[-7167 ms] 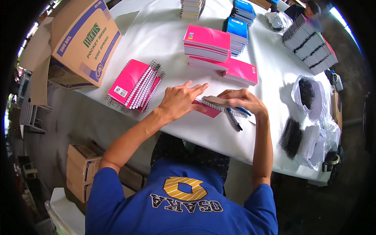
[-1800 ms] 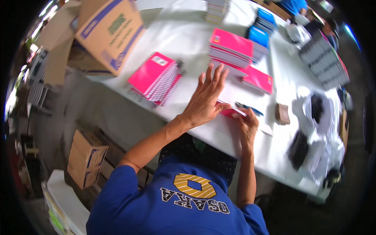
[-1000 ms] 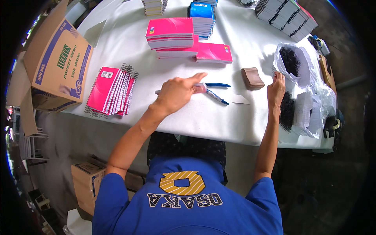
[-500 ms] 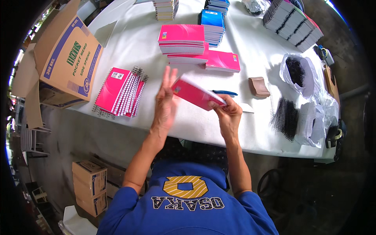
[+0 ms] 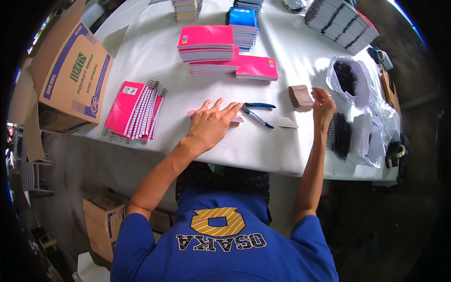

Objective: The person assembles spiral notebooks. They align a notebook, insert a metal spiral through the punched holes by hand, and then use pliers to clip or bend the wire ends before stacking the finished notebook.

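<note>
Two bare hands work over a white table (image 5: 141, 61). The left hand (image 5: 211, 123) lies flat and open, fingers spread, pressing down on a thin pink notebook (image 5: 235, 118) whose edge shows just past the fingertips. The right hand (image 5: 323, 104) is lifted well to the right of it, fingers loosely curled; whether it pinches anything I cannot tell, though it hovers just above a pile of black spiral coils (image 5: 339, 135) and just right of a small brown block (image 5: 300, 96). Between the two hands lie blue-handled pliers (image 5: 257, 105), a pen-like tool (image 5: 257, 117) and a small pale scrap (image 5: 286, 123), all close to the left fingertips. Far to the left of the left hand sits a fanned stack of bound pink notebooks (image 5: 134, 110) with wire spines, and beyond that a cardboard box (image 5: 70, 75). Ahead of the left hand, stacks of unbound pink pads (image 5: 206, 42) and blue pads (image 5: 244, 21) wait. Beyond the right hand, a white bag of coils (image 5: 350, 77) stands open. By my reading, the step in hand is fetching a coil while the pad is pinned in place; the next move calls for bringing one coil across to the pad's punched edge and lining it up with the holes before it is threaded through and the ends trimmed.
</note>
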Available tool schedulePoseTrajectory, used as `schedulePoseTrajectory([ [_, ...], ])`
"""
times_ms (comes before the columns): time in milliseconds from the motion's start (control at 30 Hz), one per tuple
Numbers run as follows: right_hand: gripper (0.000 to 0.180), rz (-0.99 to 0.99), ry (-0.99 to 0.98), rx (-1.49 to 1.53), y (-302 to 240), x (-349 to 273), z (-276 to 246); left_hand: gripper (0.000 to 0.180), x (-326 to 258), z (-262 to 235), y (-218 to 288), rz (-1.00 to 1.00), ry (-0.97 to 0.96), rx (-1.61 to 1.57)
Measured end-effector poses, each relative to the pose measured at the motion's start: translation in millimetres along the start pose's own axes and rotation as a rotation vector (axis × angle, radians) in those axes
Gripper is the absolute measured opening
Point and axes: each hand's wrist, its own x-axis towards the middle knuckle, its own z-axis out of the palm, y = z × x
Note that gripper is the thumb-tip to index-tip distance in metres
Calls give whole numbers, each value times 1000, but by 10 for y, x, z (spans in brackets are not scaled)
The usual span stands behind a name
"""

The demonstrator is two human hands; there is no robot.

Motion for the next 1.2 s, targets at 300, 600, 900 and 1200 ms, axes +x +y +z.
schedulePoseTrajectory([
  [300, 22, 128, -119, -361, 1007, 394, -18, 59, 229, -245, -39, -153, -372, -180],
  [600, 11, 197, -271, -150, 305, 229, -129, 54, 172, -242, -79, -102, -389, -253],
  [900, 25, -259, -549, 416, -746, -594, 255, 48, 154, -79, -77, -84, -262, -66],
  [1200, 20, -158, -664, 477, -877, -702, 328, 47, 217, -197, -78, -81, -369, -230],
])
